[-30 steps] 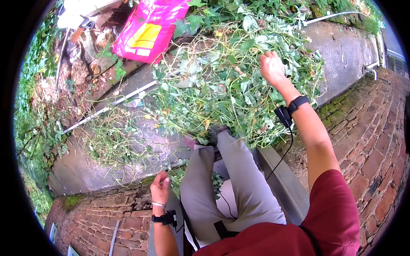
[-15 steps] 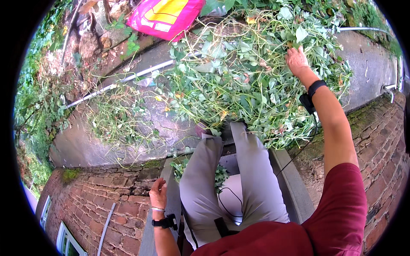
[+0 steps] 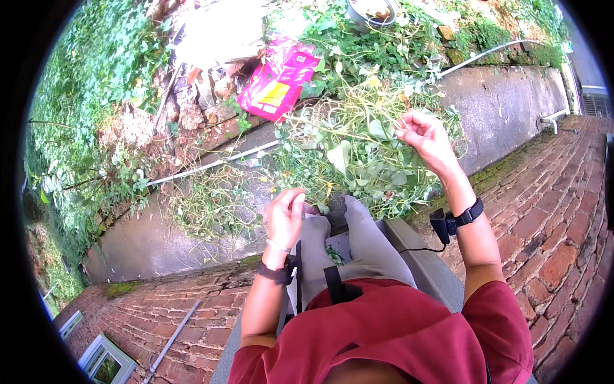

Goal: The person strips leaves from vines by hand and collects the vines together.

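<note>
A large tangled heap of leafy green vines (image 3: 364,153) lies on the concrete in front of my knees. Over its right side my right hand (image 3: 430,142) is raised, thumb and fingertips pinched on a thin vine stem with leaves by the fingertips. My left hand (image 3: 286,221) is up above my left knee, at the near left edge of the heap. Its fingers are curled together toward the thumb; whatever lies between them, if anything, does not show. Left of the heap is a smaller, sparser pile of vines (image 3: 214,205).
A bright pink bag with a yellow patch (image 3: 278,80) lies beyond the heap. Behind it stands a grey bucket (image 3: 373,13). A white pipe (image 3: 214,164) runs along the concrete strip. Brick walls (image 3: 543,237) rise on both sides of my grey seat. Rubble and plants border the far side.
My right hand has drawn back from the far part of the heap toward me, with vine at its fingers. My left hand has risen from beside my thigh toward the heap. The view has tilted up.
</note>
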Action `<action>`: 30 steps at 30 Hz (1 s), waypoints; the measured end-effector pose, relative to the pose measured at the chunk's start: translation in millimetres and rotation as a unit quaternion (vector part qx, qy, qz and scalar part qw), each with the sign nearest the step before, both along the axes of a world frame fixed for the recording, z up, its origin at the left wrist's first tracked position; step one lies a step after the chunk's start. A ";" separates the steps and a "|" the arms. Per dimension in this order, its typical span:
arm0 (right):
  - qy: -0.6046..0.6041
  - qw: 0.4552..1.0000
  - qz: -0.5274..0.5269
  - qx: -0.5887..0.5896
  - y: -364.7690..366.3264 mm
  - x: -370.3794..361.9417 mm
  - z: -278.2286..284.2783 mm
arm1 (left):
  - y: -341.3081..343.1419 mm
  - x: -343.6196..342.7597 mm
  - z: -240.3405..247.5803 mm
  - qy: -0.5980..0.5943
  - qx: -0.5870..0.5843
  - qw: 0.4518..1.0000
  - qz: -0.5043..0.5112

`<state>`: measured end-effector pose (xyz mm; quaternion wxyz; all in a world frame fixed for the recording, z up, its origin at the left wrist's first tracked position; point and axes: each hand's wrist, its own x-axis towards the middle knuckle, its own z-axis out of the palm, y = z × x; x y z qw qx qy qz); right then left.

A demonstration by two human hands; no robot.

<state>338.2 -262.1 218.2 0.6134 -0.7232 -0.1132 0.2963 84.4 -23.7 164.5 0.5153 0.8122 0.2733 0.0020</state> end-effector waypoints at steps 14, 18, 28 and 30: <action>-0.206 0.956 0.190 0.086 63.9 -115.7 59.9 | 39.3 37.3 141.2 -0.185 -0.287 0.932 0.119; -0.018 0.977 0.193 0.086 52.1 -88.0 30.8 | 47.7 21.4 161.8 -0.198 -0.314 0.925 0.080; -0.201 0.950 0.231 0.065 71.1 -66.7 62.3 | 24.2 -14.3 189.9 -0.180 -0.165 0.968 0.064; -0.080 0.961 0.217 0.148 78.5 -67.3 79.9 | 23.3 -19.6 191.7 -0.122 -0.144 0.981 0.034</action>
